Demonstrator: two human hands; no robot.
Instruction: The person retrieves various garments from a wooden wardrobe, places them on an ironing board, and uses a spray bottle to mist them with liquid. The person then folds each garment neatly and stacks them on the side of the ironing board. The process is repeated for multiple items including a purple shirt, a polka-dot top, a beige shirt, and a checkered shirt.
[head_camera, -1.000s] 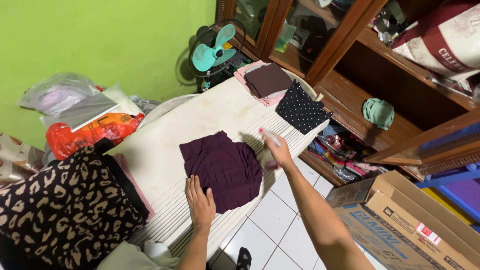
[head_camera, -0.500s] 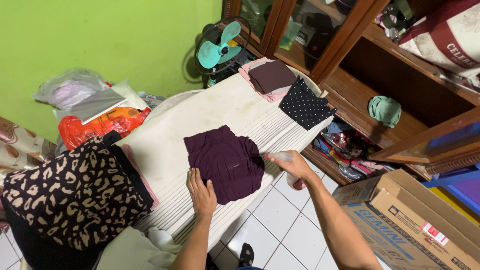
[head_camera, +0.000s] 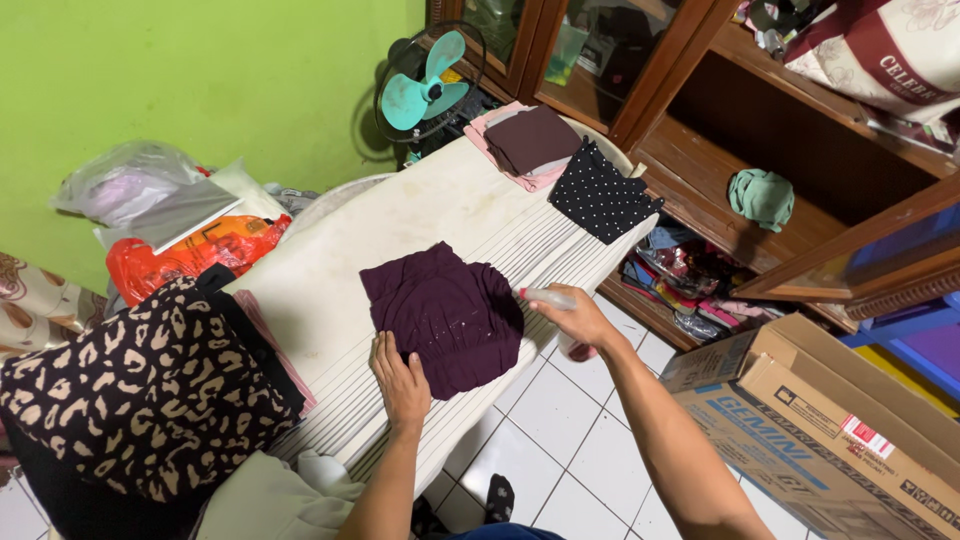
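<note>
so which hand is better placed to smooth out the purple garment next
Probably the left hand: it lies flat on the dark purple garment at its near edge, while the right hand is wrapped around a spray bottle beside it.

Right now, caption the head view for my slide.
Left hand presses a purple garment flat; right hand holds a spray bottle.

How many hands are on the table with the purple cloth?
1. The left hand lies flat at the near edge of the purple cloth. The right hand is raised beside the cloth, holding a spray bottle pointed at it.
</note>
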